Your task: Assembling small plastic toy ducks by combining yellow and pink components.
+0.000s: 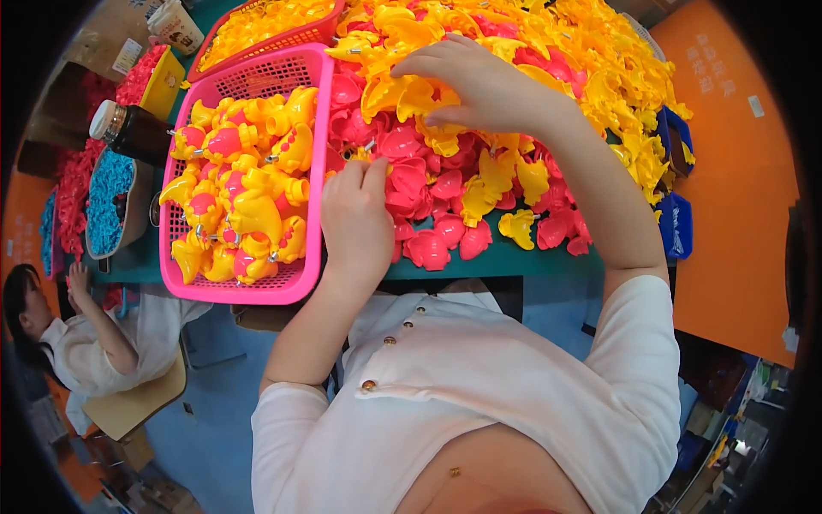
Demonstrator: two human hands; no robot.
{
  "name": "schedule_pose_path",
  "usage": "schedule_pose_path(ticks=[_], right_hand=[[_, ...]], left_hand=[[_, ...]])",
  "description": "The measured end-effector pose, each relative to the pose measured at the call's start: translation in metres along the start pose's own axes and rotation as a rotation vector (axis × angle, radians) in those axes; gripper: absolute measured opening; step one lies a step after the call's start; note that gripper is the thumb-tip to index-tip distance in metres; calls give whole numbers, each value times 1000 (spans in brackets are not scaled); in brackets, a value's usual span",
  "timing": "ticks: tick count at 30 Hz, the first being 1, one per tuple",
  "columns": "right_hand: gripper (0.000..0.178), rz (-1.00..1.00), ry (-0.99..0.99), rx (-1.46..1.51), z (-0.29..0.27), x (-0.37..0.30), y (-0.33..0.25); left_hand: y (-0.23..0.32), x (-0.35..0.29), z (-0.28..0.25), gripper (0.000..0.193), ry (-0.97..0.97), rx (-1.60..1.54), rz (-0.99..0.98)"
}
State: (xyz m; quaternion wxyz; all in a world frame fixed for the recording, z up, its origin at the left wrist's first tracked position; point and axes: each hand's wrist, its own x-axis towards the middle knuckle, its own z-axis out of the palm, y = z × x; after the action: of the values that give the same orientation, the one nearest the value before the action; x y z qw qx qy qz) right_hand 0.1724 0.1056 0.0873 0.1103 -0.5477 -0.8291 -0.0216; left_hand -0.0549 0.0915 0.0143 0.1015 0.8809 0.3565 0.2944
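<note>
My left hand (355,210) is closed beside the right wall of a pink plastic basket (315,184), at the near left edge of the pile. Its fingertips are curled away from view, so what they hold, if anything, is hidden. Over the heap, my right hand (475,81) reaches left with fingers apart and bent above yellow plastic shell pieces (402,94); nothing shows in its grasp. Pink rounded shell pieces (428,248) lie beneath and in front of it. Inside the basket sit several assembled yellow figures (257,214) with pink bellies and small metal pins.
Behind the pink basket stands a red basket (330,32) of yellow parts. Left are a dark bottle with a white lid (128,130), a tub of blue pieces (111,197) and a cup (177,27). Blue bins (676,224) stand right. Another person (111,334) sits at left.
</note>
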Motion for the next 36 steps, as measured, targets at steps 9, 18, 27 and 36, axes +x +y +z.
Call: schedule_pose_path(ticks=[9, 18, 27, 36], right_hand=[[18, -144, 234, -92, -11, -33, 3], [22, 244, 558, 371, -26, -97, -46], [41, 338, 355, 1001, 23, -155, -131], [19, 575, 586, 575, 48, -100, -91]], left_hand=[[32, -1, 25, 26, 3, -244, 261], [28, -13, 9, 30, 106, -345, 345], [67, -65, 1, 39, -980, -1615, -645], [63, -70, -3, 46, -570, -2089, -891]])
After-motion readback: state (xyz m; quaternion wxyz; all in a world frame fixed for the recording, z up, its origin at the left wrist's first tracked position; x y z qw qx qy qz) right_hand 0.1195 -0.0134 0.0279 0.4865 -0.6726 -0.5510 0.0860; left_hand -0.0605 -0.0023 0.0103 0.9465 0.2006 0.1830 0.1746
